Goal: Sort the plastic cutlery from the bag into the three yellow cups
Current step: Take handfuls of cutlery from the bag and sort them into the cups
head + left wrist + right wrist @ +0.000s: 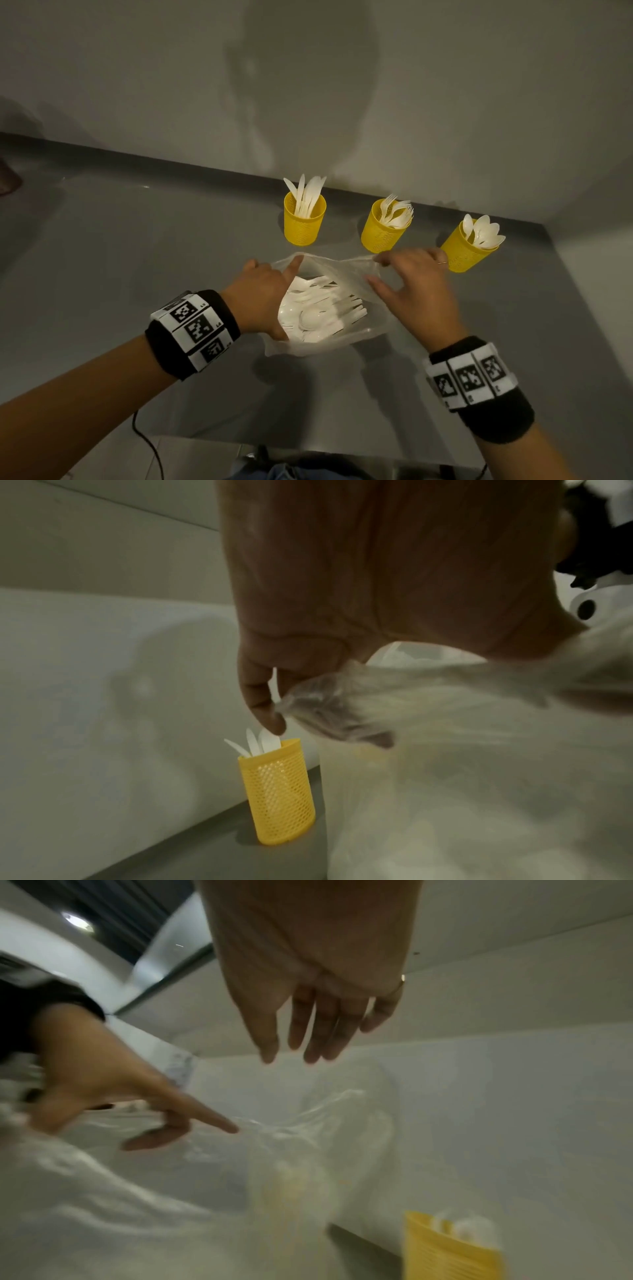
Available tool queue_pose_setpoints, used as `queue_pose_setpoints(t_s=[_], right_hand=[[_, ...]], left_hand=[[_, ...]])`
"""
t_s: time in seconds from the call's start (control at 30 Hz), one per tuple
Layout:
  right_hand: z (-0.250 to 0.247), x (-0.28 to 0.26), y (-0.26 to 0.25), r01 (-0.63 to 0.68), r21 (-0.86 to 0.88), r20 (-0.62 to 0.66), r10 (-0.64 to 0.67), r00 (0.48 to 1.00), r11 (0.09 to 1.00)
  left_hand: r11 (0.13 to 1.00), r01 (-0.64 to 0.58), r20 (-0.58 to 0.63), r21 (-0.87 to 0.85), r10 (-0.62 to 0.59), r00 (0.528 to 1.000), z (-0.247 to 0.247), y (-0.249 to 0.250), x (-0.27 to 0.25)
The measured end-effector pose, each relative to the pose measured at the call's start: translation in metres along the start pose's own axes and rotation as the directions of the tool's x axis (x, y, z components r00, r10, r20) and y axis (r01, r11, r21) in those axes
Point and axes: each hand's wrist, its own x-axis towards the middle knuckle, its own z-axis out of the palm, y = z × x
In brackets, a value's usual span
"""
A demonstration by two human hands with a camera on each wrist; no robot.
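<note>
A clear plastic bag lies open on the grey table, with white plastic cutlery heaped inside. My left hand is at the bag's left rim; in the left wrist view its fingertips pinch a bunched piece of the film. My right hand hovers over the bag's right side, its fingers straight and holding nothing. Behind the bag stand three yellow mesh cups: the left cup holds knives, the middle cup forks, the right cup spoons.
The table meets a grey wall just behind the cups. A black cable hangs off the near edge at the left. A dark object sits at the far left.
</note>
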Motion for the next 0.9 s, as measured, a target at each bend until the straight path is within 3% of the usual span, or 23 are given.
queue_pose_setpoints(t_s=[0.03,0.1,0.17,0.23,0.37,0.47,0.53,0.57,0.63,0.7,0.73,0.8,0.87,0.9], right_hand=[[0.007,-0.002,-0.012,0.084,0.039,-0.048,-0.082,0.995,0.996],[0.033,-0.001,-0.029,0.172,0.175,0.126,-0.195,0.973,0.969],[0.070,0.001,-0.032,0.106,0.166,0.468,-0.173,0.866,0.980],[0.099,0.006,-0.023,0.093,0.006,0.658,-0.074,0.750,0.996],[0.118,0.018,-0.006,0.088,-0.139,0.717,0.039,0.696,0.986],[0.122,0.023,-0.001,0.135,-0.169,0.731,0.032,0.682,0.976],[0.126,0.024,-0.001,0.198,-0.173,0.735,-0.008,0.678,0.965],[0.128,0.025,-0.001,0.220,-0.175,0.737,-0.021,0.675,0.960],[0.132,0.025,0.000,0.238,-0.180,0.749,-0.024,0.663,0.954],[0.134,0.024,0.001,0.195,-0.146,0.761,-0.016,0.649,0.970],[0.135,0.023,0.002,0.175,-0.122,0.766,-0.019,0.643,0.977],[0.135,0.020,0.004,0.168,-0.094,0.776,-0.033,0.630,0.981],[0.134,0.017,0.006,0.185,-0.092,0.795,-0.040,0.605,0.979],[0.134,0.016,0.006,0.196,-0.098,0.804,-0.039,0.594,0.976]], left_hand=[[0.999,0.008,0.005,-0.039,-0.007,1.000,0.001,0.000,-0.001],[0.995,0.002,-0.004,-0.104,-0.003,1.000,0.004,-0.001,0.000],[0.988,-0.018,-0.018,-0.156,0.015,1.000,0.007,-0.001,0.001],[0.984,-0.033,-0.036,-0.176,0.027,0.999,0.010,-0.002,0.003],[0.979,-0.061,-0.083,-0.197,0.046,0.995,0.012,-0.003,0.005],[0.965,-0.087,-0.113,-0.249,0.060,0.992,0.010,-0.003,0.006],[0.913,-0.144,-0.226,-0.383,0.059,0.972,0.009,-0.003,0.002],[0.866,-0.167,-0.326,-0.472,0.005,0.945,0.010,-0.004,-0.002],[0.729,-0.144,-0.468,-0.669,-0.263,0.844,0.020,-0.011,-0.011],[0.541,-0.060,-0.402,-0.839,-0.541,0.739,0.040,-0.023,-0.016],[0.465,-0.019,-0.339,-0.885,-0.615,0.712,0.052,-0.028,-0.019],[0.422,0.123,-0.205,-0.898,-0.649,0.732,0.076,-0.031,-0.022],[0.449,0.257,-0.079,-0.856,-0.604,0.793,0.097,-0.025,-0.024],[0.467,0.264,-0.046,-0.844,-0.553,0.832,0.104,-0.020,-0.025]])
